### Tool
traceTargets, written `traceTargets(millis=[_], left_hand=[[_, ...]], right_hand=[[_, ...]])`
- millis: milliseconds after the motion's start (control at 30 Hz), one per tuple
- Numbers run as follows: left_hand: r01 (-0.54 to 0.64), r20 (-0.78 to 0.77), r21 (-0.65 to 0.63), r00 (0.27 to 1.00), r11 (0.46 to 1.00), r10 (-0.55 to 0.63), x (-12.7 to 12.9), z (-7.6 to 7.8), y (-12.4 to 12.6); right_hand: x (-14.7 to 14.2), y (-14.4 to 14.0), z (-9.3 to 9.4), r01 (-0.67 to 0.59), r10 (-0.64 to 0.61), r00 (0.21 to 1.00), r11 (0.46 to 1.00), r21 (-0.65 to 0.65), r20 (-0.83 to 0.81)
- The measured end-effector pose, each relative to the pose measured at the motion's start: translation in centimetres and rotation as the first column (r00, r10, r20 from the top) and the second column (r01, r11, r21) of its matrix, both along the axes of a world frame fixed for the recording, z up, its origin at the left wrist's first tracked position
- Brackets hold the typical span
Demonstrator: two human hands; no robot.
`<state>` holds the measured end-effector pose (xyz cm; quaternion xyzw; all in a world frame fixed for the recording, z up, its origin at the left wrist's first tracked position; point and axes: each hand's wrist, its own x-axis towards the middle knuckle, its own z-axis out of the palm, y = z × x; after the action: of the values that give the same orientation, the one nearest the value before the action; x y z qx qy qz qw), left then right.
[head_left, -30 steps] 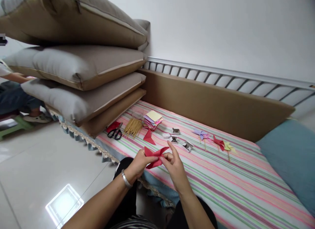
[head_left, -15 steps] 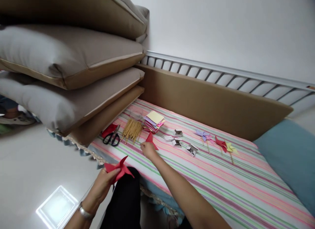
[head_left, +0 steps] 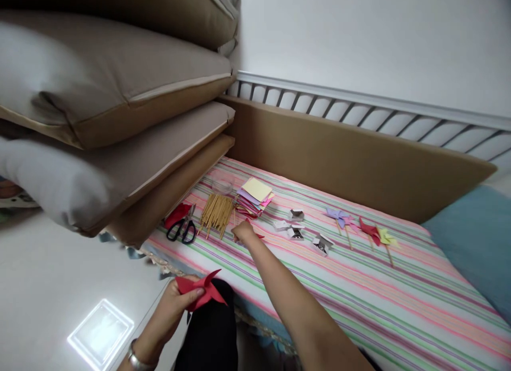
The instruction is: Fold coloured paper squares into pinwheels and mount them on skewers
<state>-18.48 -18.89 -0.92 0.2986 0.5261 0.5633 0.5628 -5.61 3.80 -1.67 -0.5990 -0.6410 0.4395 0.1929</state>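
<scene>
**Hands splitting: left keeping the pinwheel, right reaching to the sticks**

The two hands are no longer working together on the folded paper, as they were a second ago. The left hand [head_left: 175, 302] is now carrying the red paper pinwheel [head_left: 202, 292] alone, pinching it between thumb and fingers, low and off the bed's front edge, well short of the bundle of wooden sticks [head_left: 216, 214].

The right hand [head_left: 243, 232] is reaching out over the striped bed cover [head_left: 359, 291], fingers curled down, just right of the stick bundle. It is lying over a loose red paper scrap [head_left: 259, 236], only a corner of which is showing. Whether the fingers are closing on the scrap, on a stick or on nothing cannot be told; the grip is hidden under the hand.

Judgement: folding seems finished, and the work is moving on to fetching a part from the supplies.

Around the stick bundle:
- left of it, black scissors [head_left: 181, 230]
- just right and behind, a stack of coloured paper squares [head_left: 255, 195]
- further right, small metal clips [head_left: 295, 231]
- well right, finished pinwheels [head_left: 361, 228] lying on their sticks

The camera has swung slightly right since half a second ago.
</scene>
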Motion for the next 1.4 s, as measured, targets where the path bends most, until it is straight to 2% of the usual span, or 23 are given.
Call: traceTargets(millis=[67,133,233,300,400,500,600,667,767,933,1100,1200,1300,1400], left_hand=[[0.019,-0.015,0.025,1.000,1.000,-0.018,0.6,0.5,0.2],[0.036,-0.020,0.054,0.999,0.998,-0.035,1.6,1.2,0.5],[0.084,-0.011,0.114,0.996,0.990,-0.084,3.9,2.5,2.0],[0.162,-0.020,0.161,0.987,0.974,-0.160,5.9,3.6,3.8],[0.307,-0.098,0.238,0.952,0.922,-0.291,9.5,5.9,7.5],[0.425,-0.200,0.342,0.904,0.838,-0.377,13.3,8.5,11.6],[0.495,-0.261,0.415,0.869,0.763,-0.421,16.5,9.9,15.2],[0.532,-0.305,0.419,0.846,0.736,-0.437,17.9,9.8,17.2],[0.586,-0.361,0.408,0.808,0.700,-0.466,18.9,8.6,19.5],[0.633,-0.411,0.393,0.770,0.667,-0.488,18.9,7.1,21.3],[0.663,-0.484,0.336,0.731,0.669,-0.481,18.6,6.2,21.3],[0.680,-0.489,0.302,0.712,0.669,-0.504,18.6,5.4,20.9],[0.632,-0.480,0.302,0.748,0.714,-0.459,18.4,4.7,20.5],[0.566,-0.495,0.347,0.788,0.748,-0.367,17.9,4.3,20.2]], right_hand=[[2.5,-2.2,0.9,-0.023,0.018,0.998,0.996,-0.087,-0.062],[5.4,-4.7,1.9,-0.042,0.023,0.988,0.992,-0.119,-0.155],[10.0,-7.6,3.3,-0.036,0.008,0.960,0.995,-0.097,-0.278],[12.8,-8.6,4.3,-0.012,-0.005,0.940,0.999,-0.048,-0.342],[16.5,-8.7,5.4,0.034,-0.004,0.905,0.997,0.064,-0.426],[19.4,-7.7,6.2,0.079,0.026,0.891,0.974,0.211,-0.453],[21.5,-6.2,6.5,0.182,0.007,0.855,0.932,0.313,-0.518],[22.5,-5.0,6.3,0.249,-0.023,0.810,0.918,0.308,-0.587],[23.7,-3.2,5.8,0.300,-0.049,0.772,0.907,0.296,-0.633],[24.9,-1.7,5.4,0.300,-0.090,0.822,0.908,0.293,-0.562],[24.4,-2.1,4.8,0.240,-0.054,0.851,0.925,0.296,-0.522],[23.6,-2.7,3.9,0.193,-0.042,0.809,0.961,0.197,-0.587],[22.9,-3.3,3.3,0.225,-0.125,0.751,0.972,0.073,-0.648],[22.5,-3.7,3.2,0.255,-0.168,0.714,0.966,0.029,-0.680]])
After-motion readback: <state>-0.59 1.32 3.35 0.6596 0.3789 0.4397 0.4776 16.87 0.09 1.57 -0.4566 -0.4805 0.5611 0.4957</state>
